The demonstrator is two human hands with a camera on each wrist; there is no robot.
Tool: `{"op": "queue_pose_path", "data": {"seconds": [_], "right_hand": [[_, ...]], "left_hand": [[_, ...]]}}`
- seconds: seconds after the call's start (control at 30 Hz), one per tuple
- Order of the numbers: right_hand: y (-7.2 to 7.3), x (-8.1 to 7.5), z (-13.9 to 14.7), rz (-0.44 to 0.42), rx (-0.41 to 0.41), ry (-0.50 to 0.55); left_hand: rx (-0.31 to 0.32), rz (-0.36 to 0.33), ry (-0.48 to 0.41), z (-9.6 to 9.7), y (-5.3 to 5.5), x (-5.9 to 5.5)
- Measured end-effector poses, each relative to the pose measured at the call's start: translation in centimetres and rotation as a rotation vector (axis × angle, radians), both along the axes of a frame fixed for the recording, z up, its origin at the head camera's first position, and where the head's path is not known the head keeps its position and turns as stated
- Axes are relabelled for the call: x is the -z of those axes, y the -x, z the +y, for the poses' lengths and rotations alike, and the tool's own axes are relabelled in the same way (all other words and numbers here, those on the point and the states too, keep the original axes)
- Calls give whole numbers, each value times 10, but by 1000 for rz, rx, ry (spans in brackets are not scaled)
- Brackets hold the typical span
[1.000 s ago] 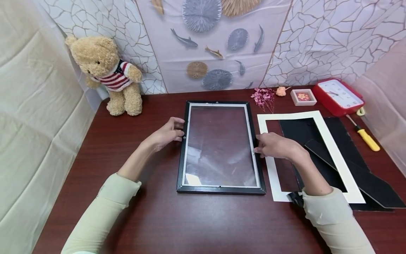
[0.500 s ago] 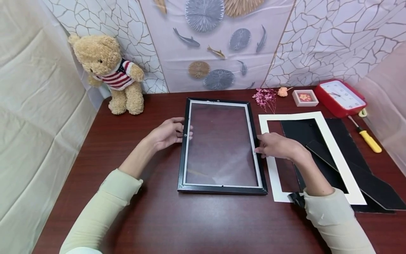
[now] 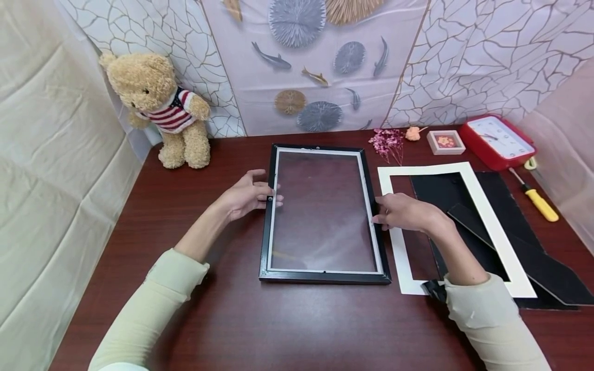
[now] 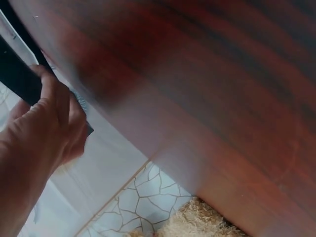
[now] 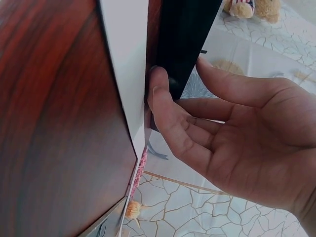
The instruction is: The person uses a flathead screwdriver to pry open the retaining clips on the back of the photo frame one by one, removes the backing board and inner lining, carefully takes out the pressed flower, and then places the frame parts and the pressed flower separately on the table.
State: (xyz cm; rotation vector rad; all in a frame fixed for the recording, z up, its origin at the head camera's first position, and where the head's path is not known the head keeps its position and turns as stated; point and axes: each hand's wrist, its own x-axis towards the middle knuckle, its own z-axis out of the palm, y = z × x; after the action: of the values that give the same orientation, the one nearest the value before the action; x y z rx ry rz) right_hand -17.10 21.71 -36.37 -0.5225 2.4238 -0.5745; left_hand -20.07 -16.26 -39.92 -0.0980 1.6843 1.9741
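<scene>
A black picture frame (image 3: 325, 278) with a pale inner border and a clear pane (image 3: 325, 216) lies face down or back up in mid-table, its left side slightly raised. My left hand (image 3: 247, 197) grips the left side bar; some fingertips pass beneath and show through the pane. In the left wrist view, that hand (image 4: 54, 118) has its fingers bent around the black bar (image 4: 17, 74). The right side bar is held by my right hand (image 3: 403, 212). The right wrist view shows the thumb and fingers of that hand (image 5: 237, 128) on either side of the bar (image 5: 182, 44).
Right of the frame, a white mat (image 3: 496, 232) overlaps a black backing board (image 3: 515, 206) with a stand leg. Farther back are pink dried flowers (image 3: 387, 141), a small square box (image 3: 445, 142), a red clock (image 3: 498, 139) and a yellow-handled screwdriver (image 3: 540, 203). A teddy bear (image 3: 158, 108) sits back left.
My left fingers have slid from the frame's outer edge to underneath it, and its left side has come up a little. Reflections on the pane have shifted. My right hand keeps its place.
</scene>
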Motion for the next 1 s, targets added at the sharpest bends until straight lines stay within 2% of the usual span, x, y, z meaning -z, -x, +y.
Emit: {"op": "queue_pose_path", "data": {"seconds": [0.23, 0.5, 0.57, 0.73, 0.8, 0.9, 1.0], "right_hand": [[0, 0, -1, 12, -12, -17], [-1, 0, -2, 28, -16, -28], [-1, 1, -1, 32, -13, -28], [-1, 1, 0, 49, -4, -24], [-1, 1, 1, 45, 0, -25], [-2, 0, 1, 36, 3, -22], [-2, 0, 2, 24, 10, -10]], "left_hand": [[26, 20, 151, 5, -4, 0], [57, 142, 266, 12, -12, 1], [63, 166, 272, 13, -14, 1], [60, 136, 256, 14, -14, -2], [70, 121, 276, 15, -13, -4], [107, 161, 383, 18, -12, -6], [150, 255, 526, 22, -13, -8]]}}
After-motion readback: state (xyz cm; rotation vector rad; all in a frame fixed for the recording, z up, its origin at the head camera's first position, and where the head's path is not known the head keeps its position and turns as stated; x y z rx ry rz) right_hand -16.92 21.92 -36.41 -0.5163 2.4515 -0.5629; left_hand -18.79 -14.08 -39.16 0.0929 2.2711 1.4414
